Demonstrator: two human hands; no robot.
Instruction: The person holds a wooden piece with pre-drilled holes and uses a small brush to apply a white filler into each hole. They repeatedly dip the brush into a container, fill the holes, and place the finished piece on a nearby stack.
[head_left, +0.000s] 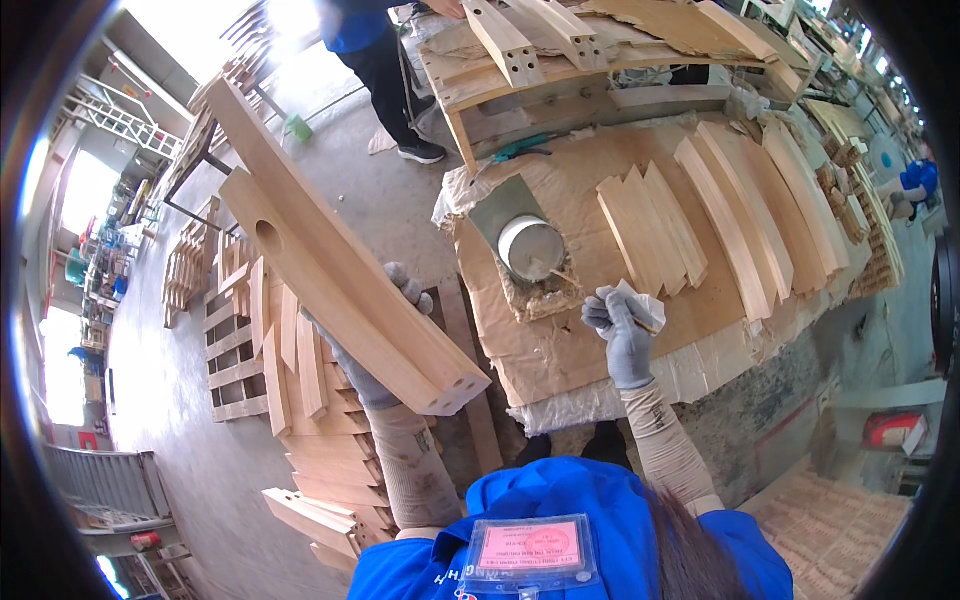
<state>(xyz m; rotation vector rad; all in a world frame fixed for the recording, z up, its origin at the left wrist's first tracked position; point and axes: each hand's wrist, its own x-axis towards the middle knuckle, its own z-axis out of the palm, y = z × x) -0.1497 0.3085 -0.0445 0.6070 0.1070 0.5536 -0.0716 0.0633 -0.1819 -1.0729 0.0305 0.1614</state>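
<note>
Beam (pixel 345 295), pale and curved, slants through the air at the left, apart from the surface (pixel 540 365), a round hole (pixel 268 235) toward its far end; the left hand's (pixel 366 378) gloved grip is clamped on it from beneath, its fingers (pixel 411 289) showing past the right edge. Over the surface's near part, the right hand (pixel 624 340), also gloved, has its grip closed together on a white scrap (pixel 638 300), a thin stick (pixel 648 326) poking out beside it. Beyond stands a white pot (pixel 530 248), with slats (pixel 650 230) and longer curved pieces (pixel 735 220) lying to its right.
</note>
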